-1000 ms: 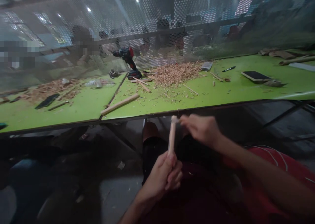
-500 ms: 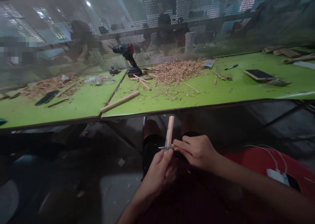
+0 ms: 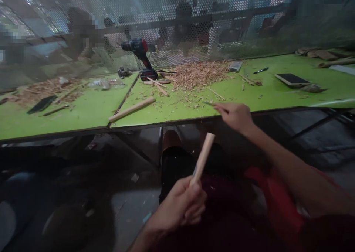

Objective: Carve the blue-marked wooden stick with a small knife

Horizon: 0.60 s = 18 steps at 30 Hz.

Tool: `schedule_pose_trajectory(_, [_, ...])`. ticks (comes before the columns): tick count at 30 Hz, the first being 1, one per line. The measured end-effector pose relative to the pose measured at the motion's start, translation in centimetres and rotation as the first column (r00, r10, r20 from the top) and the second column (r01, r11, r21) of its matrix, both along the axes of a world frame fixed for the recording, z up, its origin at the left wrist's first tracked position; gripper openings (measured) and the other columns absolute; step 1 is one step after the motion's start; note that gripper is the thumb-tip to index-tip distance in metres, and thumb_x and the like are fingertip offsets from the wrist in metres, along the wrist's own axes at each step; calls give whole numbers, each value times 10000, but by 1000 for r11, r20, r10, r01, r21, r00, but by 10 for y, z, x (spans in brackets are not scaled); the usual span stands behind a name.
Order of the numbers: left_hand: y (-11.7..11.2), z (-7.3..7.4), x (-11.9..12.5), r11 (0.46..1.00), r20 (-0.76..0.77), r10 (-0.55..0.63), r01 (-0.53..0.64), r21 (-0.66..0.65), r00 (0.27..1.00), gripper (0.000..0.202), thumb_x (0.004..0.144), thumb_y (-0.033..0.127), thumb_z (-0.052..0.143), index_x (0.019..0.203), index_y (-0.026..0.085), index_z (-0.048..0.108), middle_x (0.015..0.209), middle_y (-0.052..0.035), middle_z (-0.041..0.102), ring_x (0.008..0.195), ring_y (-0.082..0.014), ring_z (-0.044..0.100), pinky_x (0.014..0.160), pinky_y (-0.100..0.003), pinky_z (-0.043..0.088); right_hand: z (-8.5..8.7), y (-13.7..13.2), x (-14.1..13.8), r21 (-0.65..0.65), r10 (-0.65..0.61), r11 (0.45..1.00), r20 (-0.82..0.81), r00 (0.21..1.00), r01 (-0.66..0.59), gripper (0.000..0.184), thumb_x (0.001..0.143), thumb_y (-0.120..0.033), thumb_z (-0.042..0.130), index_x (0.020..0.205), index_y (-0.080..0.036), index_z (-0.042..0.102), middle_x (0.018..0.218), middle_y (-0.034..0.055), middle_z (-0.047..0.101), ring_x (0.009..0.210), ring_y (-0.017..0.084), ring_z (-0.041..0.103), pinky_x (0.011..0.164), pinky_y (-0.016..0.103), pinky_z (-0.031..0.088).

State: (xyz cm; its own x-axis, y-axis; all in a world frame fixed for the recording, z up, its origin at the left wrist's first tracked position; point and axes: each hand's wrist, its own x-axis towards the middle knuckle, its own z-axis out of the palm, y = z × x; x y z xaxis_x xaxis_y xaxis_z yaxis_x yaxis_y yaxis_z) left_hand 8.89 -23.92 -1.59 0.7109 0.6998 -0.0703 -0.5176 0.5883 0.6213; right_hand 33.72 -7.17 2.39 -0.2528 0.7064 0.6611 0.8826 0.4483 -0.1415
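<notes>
My left hand [image 3: 181, 206] is closed around the lower end of a pale wooden stick [image 3: 203, 157], which tilts up to the right above my lap. Raised to the front edge of the green table [image 3: 91, 115], my right hand [image 3: 235, 115] is closed on a small knife [image 3: 210, 104] whose thin blade points left over the table edge. The knife is clear of the stick.
On the table lie a second wooden stick [image 3: 132, 109], a pile of wood shavings [image 3: 196, 74], a red and black cordless drill [image 3: 141, 56], a phone [image 3: 292, 79] and a pen [image 3: 260, 70]. A perforated screen stands behind, with people beyond it.
My right hand has lifted the knife off the stick, up and to the right to the table edge. The stick in my left hand has tilted to the right.
</notes>
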Motion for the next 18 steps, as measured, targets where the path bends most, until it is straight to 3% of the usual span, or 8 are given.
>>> schedule_pose_trajectory(1, [-1, -2, -2, 1000, 5, -4, 4, 0, 1000, 349, 958, 443, 582, 777, 207, 400, 471, 121, 324, 335, -18, 174, 332, -110, 188, 1, 12, 12, -3, -54, 999, -30, 998, 53, 355, 972, -401, 559, 1026, -146, 800, 807, 112, 763, 670, 159, 619, 544, 251, 316])
schedule_pose_trajectory(4, [6, -8, -12, 972, -101, 225, -230, -38, 969, 392, 954, 447, 586, 731, 201, 379, 462, 121, 306, 345, -17, 146, 337, -119, 183, 2, 29, 36, -157, -119, 983, -183, 976, 91, 389, 937, -456, 602, 1004, -126, 799, 786, 123, 749, 652, 170, 621, 555, 263, 368])
schedule_pose_trajectory(7, [19, -12, -25, 921, -205, 370, -386, -43, 906, 396, 955, 429, 589, 712, 194, 383, 457, 119, 307, 353, -18, 140, 344, -126, 164, 5, 18, 37, -349, 15, 931, -264, 964, -110, 443, 1010, -449, 467, 1003, -132, 776, 556, 11, 603, 455, 112, 492, 485, 250, 369])
schedule_pose_trajectory(9, [24, -15, -32, 895, -252, 426, -445, -19, 869, 392, 954, 428, 591, 714, 190, 393, 464, 116, 319, 357, -18, 151, 351, -130, 156, 10, 4, 29, -452, 106, 850, -356, 929, -271, 517, 1072, -397, 269, 1173, -141, 706, 458, -74, 383, 346, 92, 334, 419, 239, 321])
schedule_pose_trajectory(12, [24, -20, -36, 862, -311, 486, -506, 18, 817, 403, 940, 438, 610, 714, 189, 390, 473, 114, 335, 360, -16, 167, 359, -135, 150, 16, -19, 11, -502, 89, 720, -618, 781, -479, 536, 1072, -342, 131, 1346, -165, 557, 492, -108, 218, 322, 100, 218, 379, 241, 267])
schedule_pose_trajectory(15, [23, -29, -37, 838, -356, 517, -544, 27, 778, 425, 936, 456, 612, 703, 191, 375, 472, 115, 334, 361, -14, 173, 364, -141, 148, 4, -40, -5, -470, -37, 618, -819, 573, -631, 416, 1035, -434, 294, 1146, -189, 612, 518, -95, 290, 366, 96, 218, 374, 244, 222])
schedule_pose_trajectory(16, [23, -33, -37, 833, -365, 522, -552, 26, 771, 429, 935, 462, 611, 701, 192, 374, 471, 115, 334, 360, -14, 174, 365, -143, 149, -6, -46, -8, -480, -74, 593, -832, 550, -646, 377, 1004, -479, 388, 1053, -191, 627, 522, -89, 325, 388, 91, 237, 386, 240, 216])
schedule_pose_trajectory(18, [23, -40, -39, 821, -378, 535, -571, 21, 755, 424, 933, 463, 614, 703, 191, 383, 470, 114, 337, 360, -14, 181, 365, -147, 150, -36, -57, -13, -579, -125, 517, -779, 614, -630, 336, 905, -513, 592, 915, -181, 647, 524, -79, 376, 439, 81, 294, 434, 228, 240])
